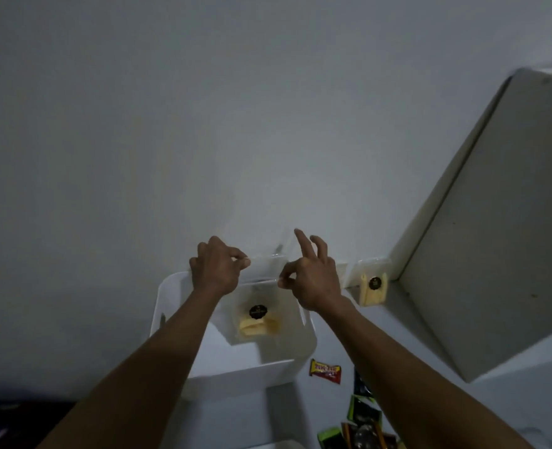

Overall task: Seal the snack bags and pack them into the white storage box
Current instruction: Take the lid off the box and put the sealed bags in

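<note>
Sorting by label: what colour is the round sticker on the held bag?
Black sticker, head view.

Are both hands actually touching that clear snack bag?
Touching. The head view shows the left hand and right hand each pinching the clear snack bag's top edge.

The print on the clear snack bag's dark round label (257, 312) is too small to read. Green-and-black wrappers (362, 426) run off the bottom edge, their lettering blurred.

wall (203, 108): plain white | light: dim | cabinet (495, 222): white, right side
</note>
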A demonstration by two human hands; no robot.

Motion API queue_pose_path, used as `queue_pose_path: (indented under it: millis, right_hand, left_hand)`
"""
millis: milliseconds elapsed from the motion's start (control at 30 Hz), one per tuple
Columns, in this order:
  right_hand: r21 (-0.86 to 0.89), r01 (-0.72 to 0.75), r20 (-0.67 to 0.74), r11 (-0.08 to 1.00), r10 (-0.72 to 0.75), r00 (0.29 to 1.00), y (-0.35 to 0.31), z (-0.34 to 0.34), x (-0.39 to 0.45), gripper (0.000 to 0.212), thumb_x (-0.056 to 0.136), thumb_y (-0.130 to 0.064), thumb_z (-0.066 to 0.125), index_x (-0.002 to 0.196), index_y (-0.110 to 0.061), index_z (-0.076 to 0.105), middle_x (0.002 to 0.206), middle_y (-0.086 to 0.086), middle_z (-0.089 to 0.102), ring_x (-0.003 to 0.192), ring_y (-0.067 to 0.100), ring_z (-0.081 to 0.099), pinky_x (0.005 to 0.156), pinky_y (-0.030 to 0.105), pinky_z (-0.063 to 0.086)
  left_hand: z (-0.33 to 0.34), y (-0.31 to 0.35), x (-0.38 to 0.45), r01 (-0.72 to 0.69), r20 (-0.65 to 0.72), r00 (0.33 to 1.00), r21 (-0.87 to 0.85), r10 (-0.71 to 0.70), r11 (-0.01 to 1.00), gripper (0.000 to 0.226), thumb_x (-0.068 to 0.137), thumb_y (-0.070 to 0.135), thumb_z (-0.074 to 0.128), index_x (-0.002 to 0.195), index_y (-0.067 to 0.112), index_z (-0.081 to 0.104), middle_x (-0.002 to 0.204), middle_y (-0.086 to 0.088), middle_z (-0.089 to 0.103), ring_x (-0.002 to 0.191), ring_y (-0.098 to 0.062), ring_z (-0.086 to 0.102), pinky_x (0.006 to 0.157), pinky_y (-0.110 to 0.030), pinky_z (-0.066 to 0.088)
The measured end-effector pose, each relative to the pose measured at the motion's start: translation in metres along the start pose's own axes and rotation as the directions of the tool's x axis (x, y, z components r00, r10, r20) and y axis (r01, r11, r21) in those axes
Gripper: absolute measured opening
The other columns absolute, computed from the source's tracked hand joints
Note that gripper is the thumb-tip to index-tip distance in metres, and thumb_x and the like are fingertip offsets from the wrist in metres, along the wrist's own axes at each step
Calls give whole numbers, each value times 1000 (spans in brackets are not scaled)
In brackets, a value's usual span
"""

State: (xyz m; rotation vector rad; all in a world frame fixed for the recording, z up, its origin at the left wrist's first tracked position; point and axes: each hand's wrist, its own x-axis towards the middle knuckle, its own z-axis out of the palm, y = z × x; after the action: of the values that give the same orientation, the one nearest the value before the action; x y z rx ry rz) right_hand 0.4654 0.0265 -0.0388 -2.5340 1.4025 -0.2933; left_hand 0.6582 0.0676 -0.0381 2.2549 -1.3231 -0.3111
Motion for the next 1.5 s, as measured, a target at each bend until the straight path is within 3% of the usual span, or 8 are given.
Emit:
queue_pose_path:
  millis: [267,367,467,733,900,1133,1367,1500]
  right_hand:
    - [8,-68,-6,998,68,998,31,61,30,8,87,-36,70,91,-34,76,165,-4,-10,149,32,-8,109,52,29]
    - [34,-79,-107,996,82,991,39,80,33,4,82,-36,73,84,-34,77,164,-1,10,144,34,8,101,50,34]
    - [97,-112,-159,989,126,979,40,90,41,5,80,-37,75,84,-35,77,146,-1,33,129,28,23,93,47,41]
    - [108,-154,-114,982,166,980,45,99,55,31,82,-48,71,110,-34,71,133,0,38,123,26,32,89,44,46]
    - [151,-184,-131,971,204,970,42,84,46,48,78,-48,75,122,-31,63,136,3,38,126,27,32,90,46,48]
    - [252,-260,-151,932,303,941,45,34,-10,43,84,-38,73,125,-27,62,139,3,38,129,25,34,92,42,48]
    - [307,-339,-171,889,403,899,96,-15,-80,41,81,-31,77,119,-24,66,129,5,47,121,26,47,94,40,49]
    - [300,-393,-134,869,447,885,141,-34,-95,39,81,-27,77,118,-20,67,123,10,52,116,27,51,87,30,44]
  left_hand:
    - [66,-19,16,40,38,998,108,-44,993,11,86,42,68,89,34,75,105,-1,53,109,-25,47,90,-41,35]
    - [80,-23,21,65,34,997,96,-69,993,11,87,42,67,89,35,75,102,-1,53,107,-24,48,91,-41,34]
    - [89,-26,26,76,12,997,97,-78,992,14,89,43,64,91,35,75,102,-2,54,105,-25,49,90,-40,34]
    - [95,-33,31,79,-67,994,-24,-81,997,23,85,49,67,96,32,75,100,-3,61,97,-25,59,86,-40,45]
    - [74,-33,20,35,-187,980,-167,-66,985,26,84,46,68,99,26,76,95,-5,63,94,-26,61,85,-45,50]
    - [26,-25,-23,21,-236,968,-257,-84,966,29,87,45,66,105,23,74,104,-9,64,99,-26,60,91,-43,47]
    - [43,43,-83,-90,-175,984,-357,29,930,29,84,42,70,105,21,74,96,-7,62,94,-27,62,87,-41,50]
    - [80,91,-106,-124,-111,990,-403,86,907,29,83,38,73,105,19,74,92,-3,58,90,-25,62,83,-37,51]
